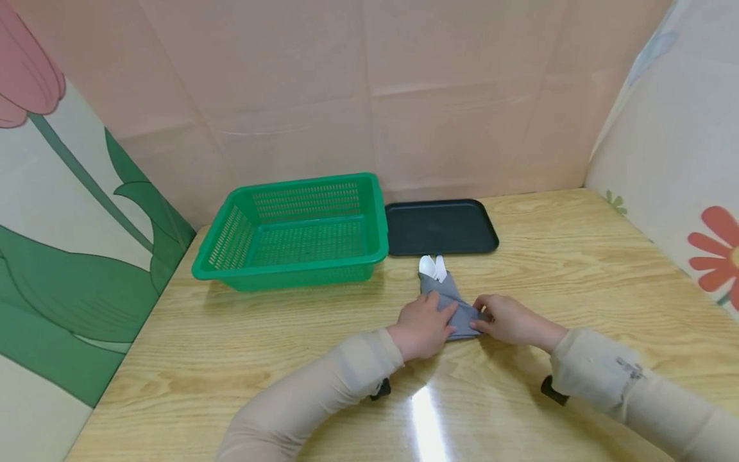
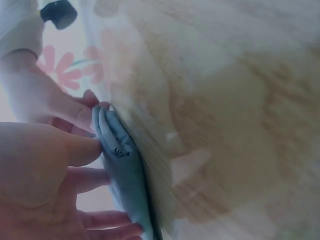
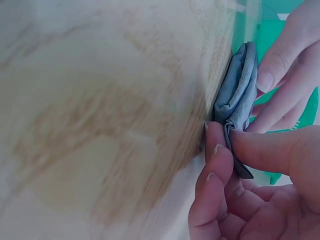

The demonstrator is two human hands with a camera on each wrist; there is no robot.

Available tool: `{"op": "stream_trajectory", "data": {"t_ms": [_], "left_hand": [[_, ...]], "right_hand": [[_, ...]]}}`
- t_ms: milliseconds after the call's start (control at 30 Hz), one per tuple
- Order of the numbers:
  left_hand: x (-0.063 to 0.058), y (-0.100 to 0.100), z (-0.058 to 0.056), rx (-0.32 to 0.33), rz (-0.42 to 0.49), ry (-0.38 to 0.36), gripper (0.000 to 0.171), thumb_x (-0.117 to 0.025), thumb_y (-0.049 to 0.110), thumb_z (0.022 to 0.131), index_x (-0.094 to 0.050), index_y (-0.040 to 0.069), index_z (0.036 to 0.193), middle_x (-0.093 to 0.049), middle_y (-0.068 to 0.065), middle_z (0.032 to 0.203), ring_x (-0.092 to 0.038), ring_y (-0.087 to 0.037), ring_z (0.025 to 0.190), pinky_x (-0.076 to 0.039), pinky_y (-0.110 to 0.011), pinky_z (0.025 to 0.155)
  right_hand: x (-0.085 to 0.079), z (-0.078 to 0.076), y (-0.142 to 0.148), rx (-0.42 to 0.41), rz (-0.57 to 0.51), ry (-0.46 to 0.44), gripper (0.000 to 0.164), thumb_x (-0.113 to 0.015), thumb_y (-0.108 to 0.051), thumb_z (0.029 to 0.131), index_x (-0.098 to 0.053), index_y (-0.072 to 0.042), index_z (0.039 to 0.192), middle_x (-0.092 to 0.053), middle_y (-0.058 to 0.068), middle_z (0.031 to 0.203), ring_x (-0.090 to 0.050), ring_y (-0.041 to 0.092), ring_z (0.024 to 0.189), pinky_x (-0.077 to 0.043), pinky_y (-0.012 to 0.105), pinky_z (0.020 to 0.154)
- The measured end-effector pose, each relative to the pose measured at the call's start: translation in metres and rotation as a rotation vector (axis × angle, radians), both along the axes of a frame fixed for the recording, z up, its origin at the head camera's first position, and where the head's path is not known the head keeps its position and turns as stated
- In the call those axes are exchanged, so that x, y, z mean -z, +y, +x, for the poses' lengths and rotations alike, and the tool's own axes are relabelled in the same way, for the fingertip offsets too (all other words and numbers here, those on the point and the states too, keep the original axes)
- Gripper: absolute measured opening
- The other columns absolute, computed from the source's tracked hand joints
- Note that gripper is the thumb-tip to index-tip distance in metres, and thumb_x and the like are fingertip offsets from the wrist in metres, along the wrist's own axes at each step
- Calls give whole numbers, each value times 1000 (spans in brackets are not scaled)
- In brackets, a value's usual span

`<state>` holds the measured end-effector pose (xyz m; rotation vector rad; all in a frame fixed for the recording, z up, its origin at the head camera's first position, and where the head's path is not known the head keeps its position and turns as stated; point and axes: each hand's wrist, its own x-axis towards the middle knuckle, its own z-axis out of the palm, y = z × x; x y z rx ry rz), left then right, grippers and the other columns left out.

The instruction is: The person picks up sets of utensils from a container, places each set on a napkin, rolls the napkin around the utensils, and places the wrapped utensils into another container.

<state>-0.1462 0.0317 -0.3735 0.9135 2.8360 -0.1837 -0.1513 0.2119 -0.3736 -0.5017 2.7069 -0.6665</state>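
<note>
A grey cloth napkin [image 1: 462, 319] lies folded on the table, wrapped around white cutlery. A white spoon [image 1: 427, 265] and a second white handle-like piece [image 1: 441, 268] stick out of its far end. My left hand [image 1: 424, 324] rests on the napkin with its fingers spread and fairly straight, pressing it down. At the napkin's right corner my right hand [image 1: 505, 319] pinches the cloth between thumb and fingers. In the right wrist view the right thumb [image 3: 265, 150] lies against the folded cloth edge, with the fingers curled on the other side. The wrapped part of the cutlery is hidden.
A green plastic basket [image 1: 312, 269] stands at the back left of the wooden table [image 1: 277, 346]. Beside it, against the back wall, lies a black tray [image 1: 441, 228], just beyond the cutlery tips. Patterned walls enclose the left and right sides.
</note>
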Motion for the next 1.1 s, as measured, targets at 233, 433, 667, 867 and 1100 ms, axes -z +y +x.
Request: {"op": "stream_trajectory", "data": {"t_ms": [233,433,667,867,1100], "left_hand": [[2,0,-1,53,-36,-32,49,-34,41,100,-32,23,145,-24,-10,154,-23,-22,143,-22,-26,115],[4,0,-4,96,-65,-52,49,-29,39,101,-29,21,147,-19,-6,157,-13,-19,146,-14,-28,118],[4,-1,-5,142,-111,-38,48,-25,39,102,-25,25,148,-20,2,157,-9,-18,147,-11,-29,119],[6,0,-6,50,-26,-108,46,-28,42,101,-24,35,146,-14,-1,158,-13,-18,146,-22,-32,116],[4,0,-5,-12,15,-157,45,-30,44,100,-23,42,145,-10,-1,159,-15,-17,146,-29,-38,112]], "right_hand": [[-1,-3,1,-1,-1,-76,20,-63,-11,87,-55,3,98,-62,6,76,-51,11,62,-41,25,54],[-2,-6,0,-13,27,-99,22,-63,-11,87,-54,3,100,-60,5,75,-50,11,62,-40,25,55],[-3,-8,-2,-56,29,-106,19,-61,-8,87,-52,2,101,-57,2,70,-48,9,58,-39,24,54],[-4,-8,-1,-82,12,-89,19,-61,-7,86,-52,1,100,-58,1,69,-47,8,57,-39,24,53],[-3,-9,2,-71,-7,-112,19,-61,-8,87,-52,0,100,-57,1,69,-47,9,58,-39,24,54]]}}
